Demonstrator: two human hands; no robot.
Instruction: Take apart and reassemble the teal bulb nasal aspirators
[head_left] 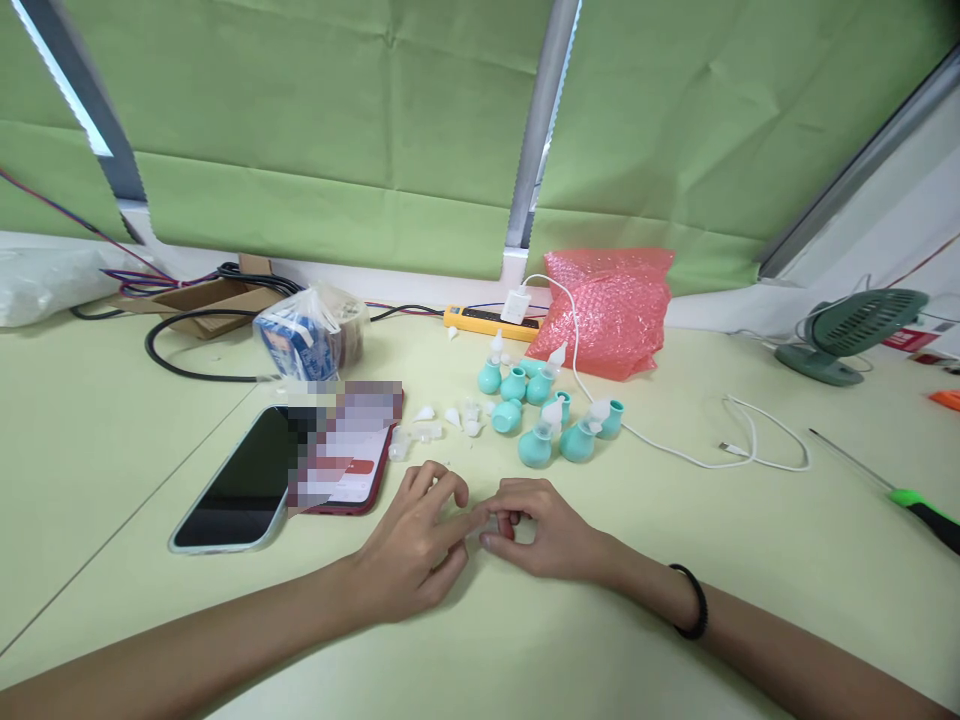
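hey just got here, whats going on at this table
A person's left hand and right hand meet over the table; what they may hold is too hidden to tell. Just beyond are several teal bulbs, some topped with translucent tips, others bare. Small loose translucent pieces lie to their left, near two phones.
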